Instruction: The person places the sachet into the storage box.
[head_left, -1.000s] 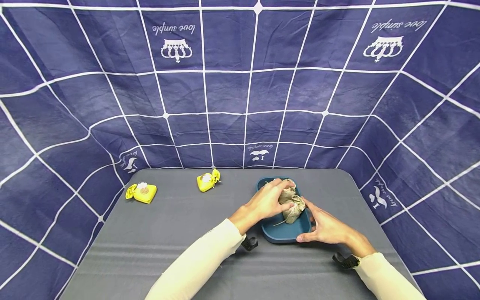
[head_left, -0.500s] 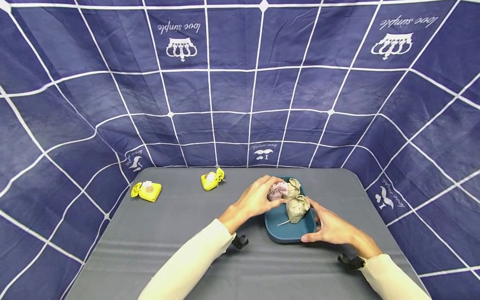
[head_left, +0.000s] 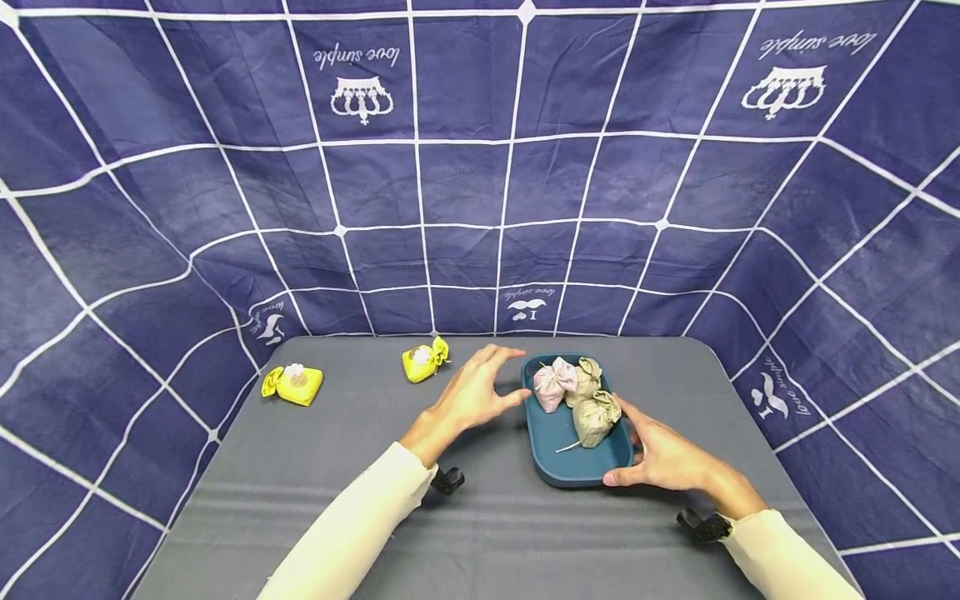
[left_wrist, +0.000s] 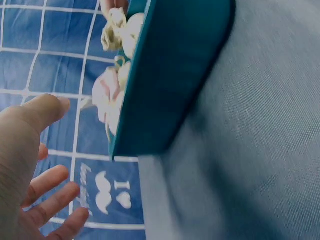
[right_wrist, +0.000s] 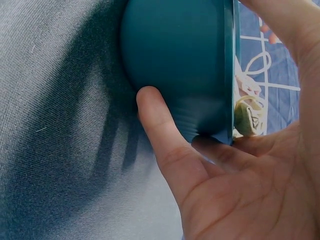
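A blue rectangular tray [head_left: 551, 442] stands on the grey table and holds a pink drawstring pouch [head_left: 555, 382] and two beige drawstring pouches, one at the back [head_left: 583, 385] and one in the middle [head_left: 595, 418]. My left hand [head_left: 472, 396] hovers just left of the tray, thumb and fingers spread with nothing between them; the left wrist view shows the same gap. My right hand [head_left: 667, 454] grips the tray's near right corner. Its thumb [right_wrist: 152, 105] lies against the tray's outer wall, and the other fingers go along the right side, partly hidden.
Two yellow pouches with white flowers lie to the left on the table, one near the back middle [head_left: 422, 360] and one farther left [head_left: 298, 385]. A blue curtain [head_left: 465, 183] with white grid lines encloses the back and sides.
My left hand has let go of the pink pouch, left it in the tray's back left part, and drawn back leftward. The right hand stays at the tray's corner.
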